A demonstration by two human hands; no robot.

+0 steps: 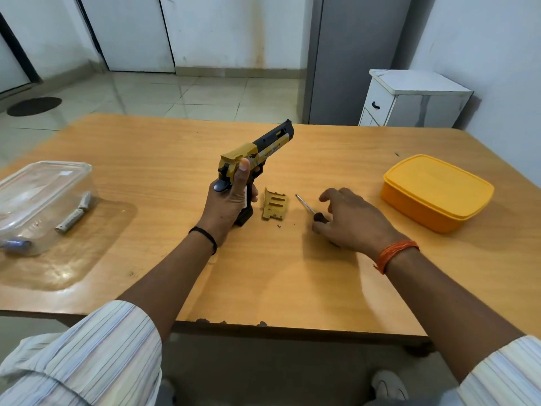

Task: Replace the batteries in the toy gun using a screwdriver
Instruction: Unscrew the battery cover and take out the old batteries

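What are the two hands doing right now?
Left hand: holds the toy gun.
Right hand: over the screwdriver, fingers loosely curled, not gripping it.

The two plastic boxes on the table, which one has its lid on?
The yellow box at the table's right side, beyond the right hand, is closed by its yellow lid. The clear container at the left is transparent, with batteries showing through.

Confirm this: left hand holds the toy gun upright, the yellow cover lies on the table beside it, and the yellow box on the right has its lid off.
One thing is wrong: in the head view the yellow box has its lid on. The left hand, toy gun and yellow cover are as stated.
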